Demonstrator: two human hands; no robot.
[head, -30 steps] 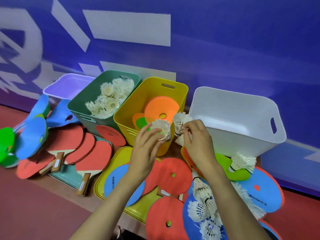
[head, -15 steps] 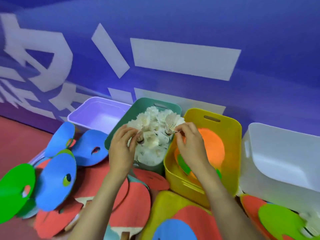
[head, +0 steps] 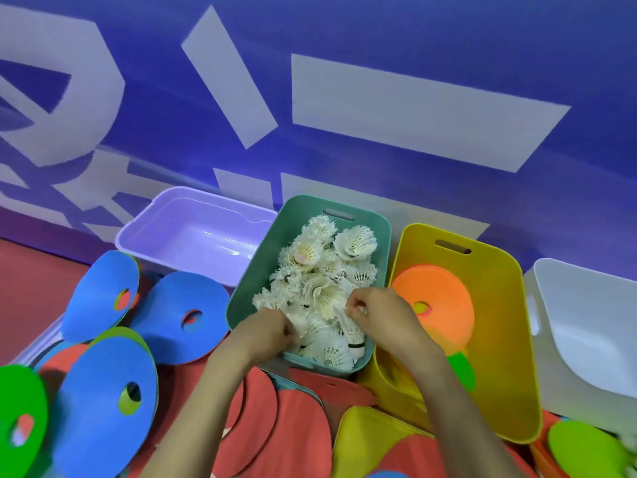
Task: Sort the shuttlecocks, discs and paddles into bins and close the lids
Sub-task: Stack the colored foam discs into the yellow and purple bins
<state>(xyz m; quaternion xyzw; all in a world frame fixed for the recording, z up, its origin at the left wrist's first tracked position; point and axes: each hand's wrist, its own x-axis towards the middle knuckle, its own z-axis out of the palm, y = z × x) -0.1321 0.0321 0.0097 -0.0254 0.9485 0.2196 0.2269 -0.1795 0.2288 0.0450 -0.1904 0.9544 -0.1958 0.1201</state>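
The right hand (head: 379, 315) pinches one white feathered shuttlecock (head: 354, 335) by its skirt between thumb and fingertips, and the shuttlecock hangs cork-down just under that pinch, inside the near end of the teal-green plastic bin (head: 248, 298). Directly beyond the pinch lies the heap of white shuttlecocks (head: 317, 270) that fills this bin.

Just to the left of the pinch, the left hand (head: 269, 331) is sunk into the heap at the bin's near left corner. Its fingers are curled, but the feathers hide whether they hold anything.

Right of the pinch stands the yellow plastic bin (head: 499, 305), touching the teal one, with a flat orange disc (head: 444, 298) leaning inside it. Farther right is the white plastic bin (head: 586, 305). Left of the left hand and farther back sits the lilac plastic bin (head: 193, 232). Blue foam discs with centre holes (head: 179, 315) lie well left of both hands. Red table-tennis paddles (head: 275, 426) lie under the forearms, nearer than the grip, beside a yellow plastic lid (head: 365, 439).
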